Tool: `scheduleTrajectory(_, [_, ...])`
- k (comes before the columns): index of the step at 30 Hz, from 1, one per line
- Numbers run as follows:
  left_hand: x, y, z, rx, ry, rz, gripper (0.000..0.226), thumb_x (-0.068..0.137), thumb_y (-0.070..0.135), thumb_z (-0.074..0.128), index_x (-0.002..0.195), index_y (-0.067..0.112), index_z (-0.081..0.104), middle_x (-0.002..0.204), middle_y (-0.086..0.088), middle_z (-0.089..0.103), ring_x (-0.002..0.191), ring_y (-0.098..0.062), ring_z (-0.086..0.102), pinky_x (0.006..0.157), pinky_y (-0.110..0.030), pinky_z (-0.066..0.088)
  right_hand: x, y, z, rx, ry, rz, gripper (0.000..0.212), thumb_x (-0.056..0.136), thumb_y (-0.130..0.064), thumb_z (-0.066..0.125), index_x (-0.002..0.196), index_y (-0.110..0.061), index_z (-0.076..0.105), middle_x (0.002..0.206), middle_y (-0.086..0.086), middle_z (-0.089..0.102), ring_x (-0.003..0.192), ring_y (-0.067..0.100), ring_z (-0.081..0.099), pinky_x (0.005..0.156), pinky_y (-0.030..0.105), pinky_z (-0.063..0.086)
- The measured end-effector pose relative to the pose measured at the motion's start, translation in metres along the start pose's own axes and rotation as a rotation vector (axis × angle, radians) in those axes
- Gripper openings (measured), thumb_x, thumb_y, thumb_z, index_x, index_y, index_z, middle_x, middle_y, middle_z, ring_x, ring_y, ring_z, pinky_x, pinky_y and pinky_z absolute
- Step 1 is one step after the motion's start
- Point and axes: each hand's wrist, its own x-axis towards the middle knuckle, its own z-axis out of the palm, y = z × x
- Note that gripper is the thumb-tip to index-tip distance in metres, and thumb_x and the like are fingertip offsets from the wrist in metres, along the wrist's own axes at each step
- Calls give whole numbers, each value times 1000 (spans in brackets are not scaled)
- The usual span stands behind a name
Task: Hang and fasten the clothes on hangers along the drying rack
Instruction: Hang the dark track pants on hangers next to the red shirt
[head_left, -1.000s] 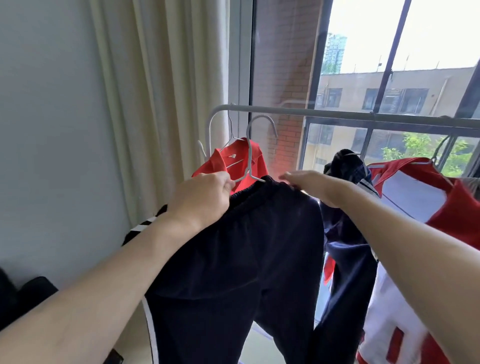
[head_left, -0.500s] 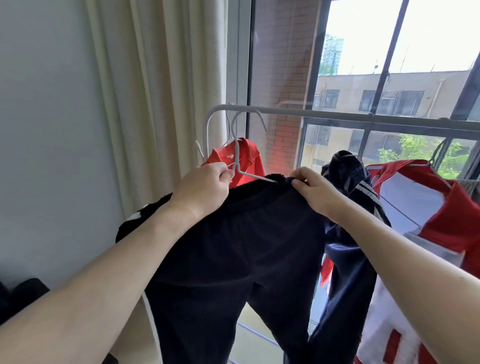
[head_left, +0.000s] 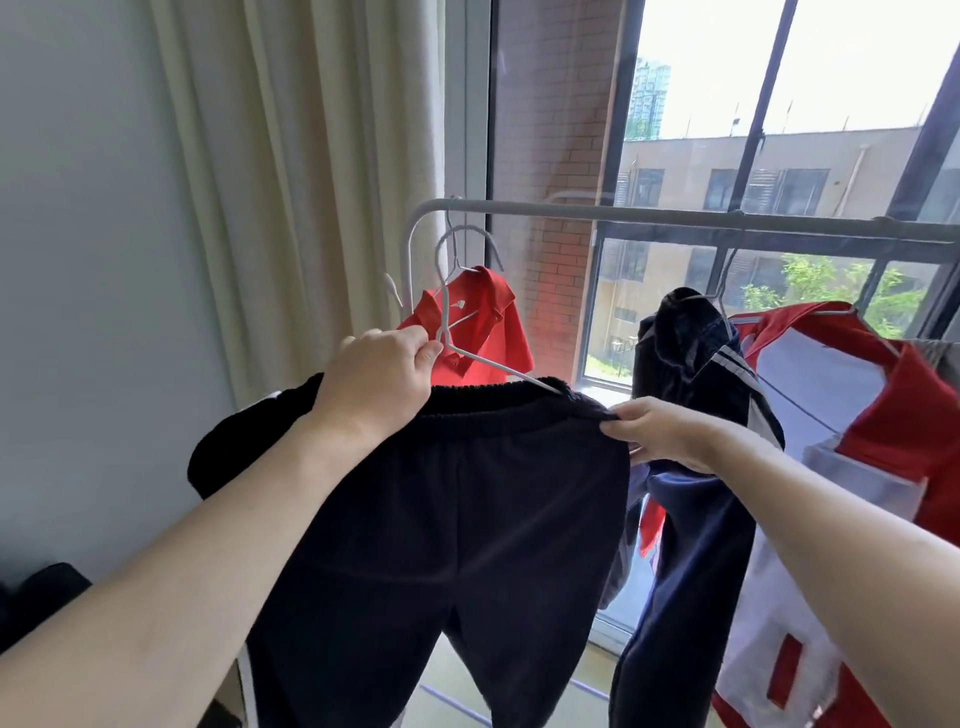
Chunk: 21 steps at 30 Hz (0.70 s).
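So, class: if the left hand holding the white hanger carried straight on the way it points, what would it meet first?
Probably the red shirt hanging right behind the left hand and its white hanger. Depth is hard to judge; the rack rail sits higher up.

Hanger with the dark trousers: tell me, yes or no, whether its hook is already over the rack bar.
No. The white hanger hook sits below the rack bar, held by the left hand.

trousers (head_left: 441, 519): black, plain; white stripe on side seam
hanger (head_left: 467, 332): white
polo shirt (head_left: 483, 322), behind hanger: red, small white mark
rack rail (head_left: 675, 213): pale grey
jacket (head_left: 691, 364), right of trousers: navy, white stripes
garment (head_left: 883, 415), right of jacket: red and white blocks
curtain (head_left: 311, 182): cream
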Motion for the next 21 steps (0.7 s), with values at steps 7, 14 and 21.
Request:
scheduleTrajectory(7, [0, 9, 6, -94, -105, -63, 34, 102, 30, 45, 69, 20, 40, 62, 7, 48, 60, -18, 45, 57, -32, 30, 6, -62, 20, -167, -40, -226, 23, 92, -40, 58, 112, -32, 66, 112, 12, 66, 103, 31, 63, 97, 48, 50])
scheduleTrajectory(14, [-2, 20, 7, -118, -115, -176, 56, 101, 50, 39, 55, 19, 40, 51, 3, 46, 53, -18, 49, 49, -29, 27, 4, -59, 31, -25, 0, -246, 19, 97, -27, 56, 105, -17, 71, 111, 23, 66, 97, 40, 64, 97, 57, 47])
scheduleTrajectory(21, [-4, 28, 5, -169, -95, -146, 56, 104, 42, 38, 54, 18, 40, 49, 1, 45, 48, -15, 46, 46, -29, 28, -7, -71, 20, -14, -9, -165, 21, 99, -16, 52, 104, -3, 68, 95, 6, 66, 95, 24, 60, 92, 37, 49])
